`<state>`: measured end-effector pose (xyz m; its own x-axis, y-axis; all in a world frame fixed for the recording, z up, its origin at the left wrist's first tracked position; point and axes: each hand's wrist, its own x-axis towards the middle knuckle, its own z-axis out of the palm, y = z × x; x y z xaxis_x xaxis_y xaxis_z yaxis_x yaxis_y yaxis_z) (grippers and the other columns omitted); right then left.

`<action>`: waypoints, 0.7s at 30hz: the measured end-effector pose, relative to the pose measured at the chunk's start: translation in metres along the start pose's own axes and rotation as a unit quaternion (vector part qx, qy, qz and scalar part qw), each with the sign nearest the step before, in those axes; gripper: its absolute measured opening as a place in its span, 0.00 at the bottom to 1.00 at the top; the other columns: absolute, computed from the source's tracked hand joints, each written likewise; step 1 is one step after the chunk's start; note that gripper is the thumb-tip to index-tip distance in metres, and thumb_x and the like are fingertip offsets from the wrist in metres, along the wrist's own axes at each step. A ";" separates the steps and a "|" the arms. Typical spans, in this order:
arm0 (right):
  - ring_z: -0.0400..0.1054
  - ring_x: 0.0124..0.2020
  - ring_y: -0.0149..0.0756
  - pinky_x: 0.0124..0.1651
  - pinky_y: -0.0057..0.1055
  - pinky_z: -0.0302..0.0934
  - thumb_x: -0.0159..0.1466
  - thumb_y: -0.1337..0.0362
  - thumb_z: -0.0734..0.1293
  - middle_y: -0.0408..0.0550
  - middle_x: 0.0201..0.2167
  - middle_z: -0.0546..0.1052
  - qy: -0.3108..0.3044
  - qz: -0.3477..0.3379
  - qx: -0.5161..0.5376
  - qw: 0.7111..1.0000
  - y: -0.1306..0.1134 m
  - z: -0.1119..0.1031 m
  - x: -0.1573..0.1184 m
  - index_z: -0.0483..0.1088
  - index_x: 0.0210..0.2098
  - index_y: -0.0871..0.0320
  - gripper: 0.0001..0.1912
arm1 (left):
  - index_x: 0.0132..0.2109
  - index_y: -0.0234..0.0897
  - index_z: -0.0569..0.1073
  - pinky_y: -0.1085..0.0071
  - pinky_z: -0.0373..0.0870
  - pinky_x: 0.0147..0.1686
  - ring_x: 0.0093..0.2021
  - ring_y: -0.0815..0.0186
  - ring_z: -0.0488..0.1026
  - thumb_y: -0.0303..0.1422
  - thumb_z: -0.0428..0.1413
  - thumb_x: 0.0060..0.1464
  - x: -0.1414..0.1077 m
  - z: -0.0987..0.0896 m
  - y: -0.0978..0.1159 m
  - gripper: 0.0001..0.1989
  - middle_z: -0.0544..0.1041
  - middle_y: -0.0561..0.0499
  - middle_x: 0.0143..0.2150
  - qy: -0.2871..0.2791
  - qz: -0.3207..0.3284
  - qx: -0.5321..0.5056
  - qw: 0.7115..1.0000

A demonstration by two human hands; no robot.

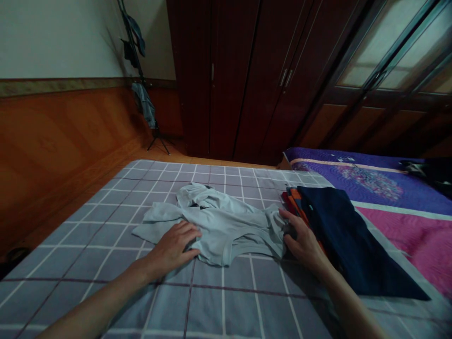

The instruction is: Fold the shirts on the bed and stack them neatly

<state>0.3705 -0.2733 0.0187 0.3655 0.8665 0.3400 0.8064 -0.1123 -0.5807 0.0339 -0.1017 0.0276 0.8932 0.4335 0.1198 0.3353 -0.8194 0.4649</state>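
We have a pale grey, short-sleeved cloth shirt [219,219] lying loosely crumpled near the middle of the bed surface, its neckline toward us. Our left hand [183,238] rests on its edge at eight o'clock, thumb and fingers apart around a small dark fold. Our right hand [300,235] touches its end at three o'clock, thumb and fingertips also apart, with a dark bunched patch between them; we cannot tell what that patch is. The shirt lies between our two hands, mostly beyond the left one.

Just beside our right hand, at three o'clock from the shirt, sits a stack of folded clothes: a navy-blue garment [342,235] on top, with orange and dark red cloth [294,200] showing at its left edge. All this rests on a grey bedsheet with white and maroon grid lines [141,287]. At two o'clock, a purple and pink patterned bedcover [399,202] carries a dark cloth bundle [431,172].

At twelve o'clock stands a dark red-brown wooden wardrobe [229,94], its doors shut, hiding the contents. At eleven o'clock, a slim black coat stand [136,56] holds dark items and a blue-grey garment [144,103], beside the orange lower wall [60,150].
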 end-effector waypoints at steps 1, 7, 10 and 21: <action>0.63 0.54 0.46 0.57 0.47 0.57 0.53 0.69 0.60 0.54 0.52 0.70 0.002 -0.025 -0.034 0.999 0.004 0.004 0.001 0.66 0.55 0.58 0.29 | 0.42 0.39 0.73 0.63 0.62 0.48 0.48 0.59 0.66 0.31 0.57 0.53 0.001 0.004 0.000 0.08 0.72 0.48 0.45 0.004 0.009 0.017 1.000; 0.68 0.49 0.48 0.54 0.50 0.60 0.60 0.56 0.63 0.54 0.46 0.75 0.057 -0.003 0.016 0.998 -0.001 -0.002 0.005 0.74 0.33 0.56 0.11 | 0.32 0.36 0.69 0.67 0.63 0.43 0.39 0.64 0.68 0.30 0.48 0.59 0.008 -0.009 0.005 0.08 0.72 0.50 0.35 0.048 -0.037 -0.104 0.993; 0.70 0.47 0.48 0.54 0.50 0.61 0.60 0.53 0.65 0.51 0.44 0.77 0.147 0.101 0.160 0.971 -0.029 -0.037 0.003 0.72 0.35 0.53 0.11 | 0.32 0.37 0.66 0.73 0.63 0.33 0.30 0.68 0.65 0.36 0.47 0.60 0.003 -0.045 0.011 0.10 0.67 0.55 0.28 0.133 -0.121 -0.223 0.958; 0.67 0.52 0.50 0.51 0.45 0.65 0.55 0.58 0.69 0.54 0.52 0.72 -0.100 -0.116 -0.002 0.988 -0.079 -0.007 -0.006 0.67 0.54 0.54 0.27 | 0.35 0.39 0.64 0.78 0.57 0.26 0.26 0.73 0.62 0.36 0.51 0.57 0.004 -0.140 0.043 0.06 0.67 0.59 0.27 0.317 -0.114 -0.133 0.932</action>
<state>0.3075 -0.2731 0.0673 0.0714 0.9476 0.3114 0.8599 0.0997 -0.5006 0.0102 -0.0822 0.1708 0.4237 0.7882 0.4463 0.3331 -0.5937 0.7325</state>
